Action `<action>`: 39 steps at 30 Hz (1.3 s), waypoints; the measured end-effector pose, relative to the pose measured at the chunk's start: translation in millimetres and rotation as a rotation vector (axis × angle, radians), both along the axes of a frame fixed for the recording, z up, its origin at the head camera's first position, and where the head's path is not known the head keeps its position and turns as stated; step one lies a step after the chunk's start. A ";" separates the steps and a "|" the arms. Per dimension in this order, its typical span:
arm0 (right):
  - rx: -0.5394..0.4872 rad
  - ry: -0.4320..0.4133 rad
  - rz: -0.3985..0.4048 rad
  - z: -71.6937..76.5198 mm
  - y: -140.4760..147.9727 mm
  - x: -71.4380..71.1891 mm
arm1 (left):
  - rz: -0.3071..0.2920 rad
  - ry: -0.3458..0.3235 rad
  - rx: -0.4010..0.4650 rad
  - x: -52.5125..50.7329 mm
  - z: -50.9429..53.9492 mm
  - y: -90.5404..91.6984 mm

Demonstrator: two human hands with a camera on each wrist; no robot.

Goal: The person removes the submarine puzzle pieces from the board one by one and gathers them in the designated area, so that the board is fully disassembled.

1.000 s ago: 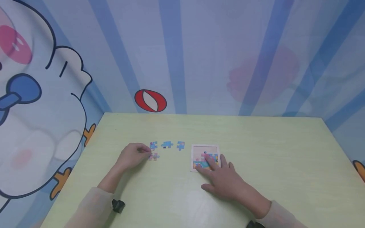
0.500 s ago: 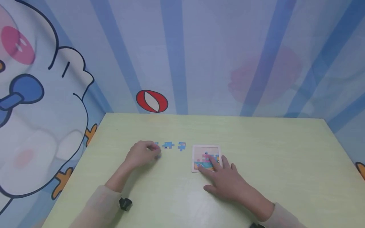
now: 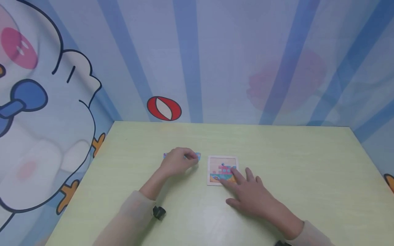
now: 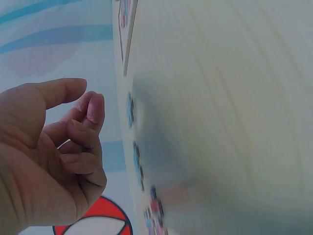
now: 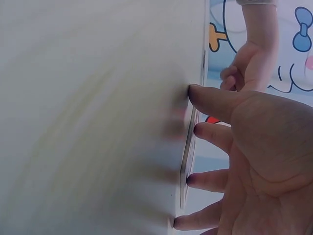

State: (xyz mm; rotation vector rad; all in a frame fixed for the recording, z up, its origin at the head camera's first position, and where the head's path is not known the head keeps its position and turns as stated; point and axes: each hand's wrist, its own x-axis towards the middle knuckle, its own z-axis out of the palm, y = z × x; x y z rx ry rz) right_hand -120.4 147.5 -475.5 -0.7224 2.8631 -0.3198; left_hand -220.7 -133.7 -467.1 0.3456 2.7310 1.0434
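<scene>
My left hand point(image 3: 178, 162) hovers over a row of loose jigsaw pieces, its thumb and forefinger slightly apart. Nothing shows between those fingertips in the left wrist view, and the other fingers curl loosely. One blue piece point(image 3: 198, 156) shows by the fingertips, and a bit of another piece point(image 3: 165, 155) peeks out behind the knuckles; the hand hides the rest from above. My right hand point(image 3: 250, 193) spreads its fingers over the lower right of a square puzzle tray point(image 3: 208, 171). Some fingertips rest on the partly filled picture point(image 3: 224, 169); the thumb touches the table.
A pale yellow-green table point(image 3: 292, 153) lies under both hands. Behind it hangs a blue striped cloth point(image 3: 224, 61) with cartoon prints. Edge-on in the left wrist view, more jigsaw pieces point(image 4: 155, 208) lie in line on the table.
My left hand has moved right along the loose pieces, from the leftmost ones to the one nearest the tray. The right hand has slid slightly right, uncovering more of the picture.
</scene>
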 end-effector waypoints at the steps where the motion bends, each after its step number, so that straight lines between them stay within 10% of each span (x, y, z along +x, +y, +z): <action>1: -0.004 -0.002 0.000 0.5 0.7 0.1 | -0.018 -0.001 0.003 -0.6 -0.9 5.8; 16: -0.008 0.030 0.037 1.8 5.8 0.3 | -0.130 -0.048 -0.070 -3.6 -14.4 67.7; 39: 0.003 0.050 0.045 -2.0 6.6 0.9 | -0.120 -0.021 -0.165 8.0 -10.0 82.7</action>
